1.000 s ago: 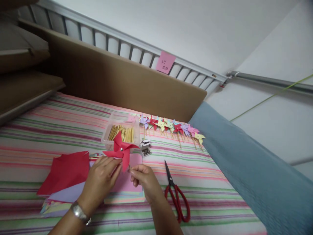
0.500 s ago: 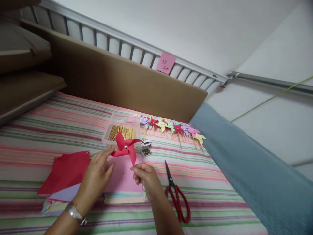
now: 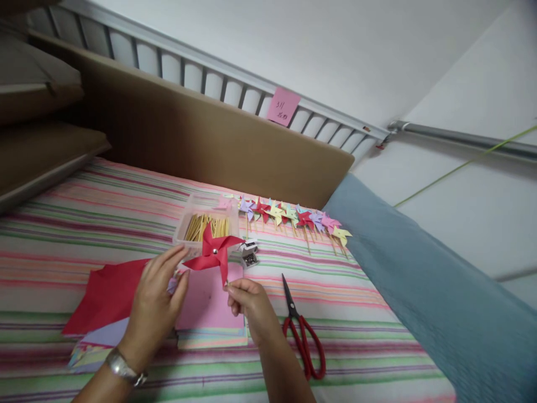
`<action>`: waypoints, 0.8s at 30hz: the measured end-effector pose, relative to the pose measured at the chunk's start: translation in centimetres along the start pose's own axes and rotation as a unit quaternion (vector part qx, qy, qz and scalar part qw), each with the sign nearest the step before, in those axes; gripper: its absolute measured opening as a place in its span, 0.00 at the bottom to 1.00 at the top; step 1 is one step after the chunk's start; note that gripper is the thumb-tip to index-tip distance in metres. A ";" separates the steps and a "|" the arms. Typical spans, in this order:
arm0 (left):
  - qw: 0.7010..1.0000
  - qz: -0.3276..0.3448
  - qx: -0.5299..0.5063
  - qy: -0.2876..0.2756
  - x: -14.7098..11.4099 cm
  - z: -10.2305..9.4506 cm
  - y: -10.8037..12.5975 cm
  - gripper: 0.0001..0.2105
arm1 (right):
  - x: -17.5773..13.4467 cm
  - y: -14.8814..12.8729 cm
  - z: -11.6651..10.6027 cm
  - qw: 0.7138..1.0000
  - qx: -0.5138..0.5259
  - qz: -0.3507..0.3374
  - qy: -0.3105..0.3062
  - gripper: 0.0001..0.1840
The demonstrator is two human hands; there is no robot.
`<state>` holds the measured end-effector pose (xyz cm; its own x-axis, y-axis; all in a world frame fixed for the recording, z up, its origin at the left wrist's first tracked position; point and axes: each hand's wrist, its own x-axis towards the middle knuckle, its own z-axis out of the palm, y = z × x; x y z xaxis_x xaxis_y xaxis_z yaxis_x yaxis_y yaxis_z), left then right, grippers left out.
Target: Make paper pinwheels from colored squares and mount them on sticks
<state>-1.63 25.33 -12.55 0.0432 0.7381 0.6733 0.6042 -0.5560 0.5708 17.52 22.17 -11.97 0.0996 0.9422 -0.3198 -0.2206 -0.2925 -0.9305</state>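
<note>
A red paper pinwheel [image 3: 215, 251] with a silver pin at its centre is held up above a pink paper stack [image 3: 210, 299]. My right hand [image 3: 247, 302] pinches it just below the lowest blade; the fingers hide most of what they grip there. Left of the blades is my left hand [image 3: 157, 291], its fingers apart and holding nothing. Under and beside that hand lies a pile of red paper [image 3: 107, 294] over lilac and pale sheets. Behind the pinwheel stands a clear plastic box [image 3: 180, 229] of thin wooden sticks [image 3: 195, 228].
Red-handled scissors [image 3: 302, 336] lie right of my right hand. A small box of metal pins [image 3: 250, 259] sits near the stick box. Several finished pinwheels [image 3: 304, 218] line the back of the striped cloth [image 3: 356, 347], before a cardboard panel [image 3: 210, 145].
My left hand has come away from the pinwheel and moved slightly left. The pinwheel's blades have turned a little, while my right hand keeps its pinch.
</note>
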 end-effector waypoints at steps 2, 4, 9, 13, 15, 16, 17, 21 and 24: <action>0.999 -0.013 -0.003 -0.044 -0.1 0.4 -0.2 0.15 | 0.0 0.0 0.0 1.000 0.000 0.000 0.002 0.10; 0.994 -0.004 -0.043 -0.097 -0.6 0.8 0.5 0.11 | 0.1 0.0 0.1 1.000 0.000 0.001 0.004 0.10; 0.973 0.090 -0.139 -0.159 -1.2 0.2 2.4 0.09 | 0.1 0.1 0.0 1.000 0.000 0.000 -0.002 0.11; 0.997 0.031 -0.063 -0.031 -0.3 -0.4 0.9 0.14 | 0.0 0.1 0.1 1.000 -0.002 0.003 -0.001 0.10; 1.000 -0.007 -0.016 -0.013 0.1 -0.2 0.0 0.17 | 0.0 0.0 0.1 1.000 -0.004 0.005 -0.001 0.10; 0.999 -0.014 -0.010 -0.026 0.1 0.0 -0.2 0.16 | 0.0 0.0 0.1 1.000 -0.005 0.005 0.000 0.10; 0.998 -0.012 -0.019 -0.051 0.1 0.2 -0.2 0.14 | 0.0 0.0 0.0 1.000 -0.005 0.004 0.001 0.10; 0.973 0.064 -0.133 -0.180 -0.5 0.2 1.3 0.05 | 0.1 0.1 0.0 1.000 -0.008 0.002 0.001 0.11; 0.970 0.085 -0.165 -0.157 -0.6 -0.3 2.0 0.07 | 0.1 0.1 0.0 1.000 -0.015 0.004 -0.001 0.12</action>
<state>-0.70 23.63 -11.69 0.3903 0.6768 0.6242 0.2823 -0.7333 0.6185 17.47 22.28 -12.13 0.0963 0.9399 -0.3276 -0.1924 -0.3054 -0.9326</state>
